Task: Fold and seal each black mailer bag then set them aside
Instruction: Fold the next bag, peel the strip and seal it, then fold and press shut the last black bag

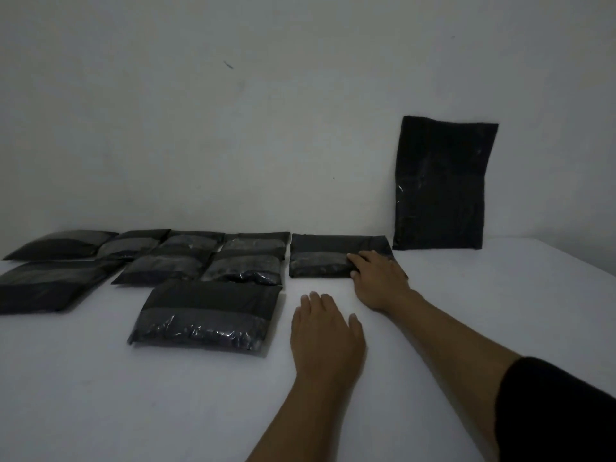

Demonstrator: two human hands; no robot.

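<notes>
A folded black mailer bag (320, 256) lies flat on the white table (166, 395) near the wall. My right hand (378, 281) rests on its right end, fingers laid straight across the top and the thumb at its front edge. My left hand (325, 341) lies flat on the bare table in front of it, fingers straight, holding nothing. Another folded bag (206, 316) lies left of my left hand. Several more folded bags (200, 256) lie in rows at the back left. An unfolded black mailer bag (441, 185) leans upright against the wall at the right.
The white wall (233, 128) runs close behind the bags. The table's right edge (576, 258) slopes away at the far right. A black sleeve (560, 411) covers my right upper arm.
</notes>
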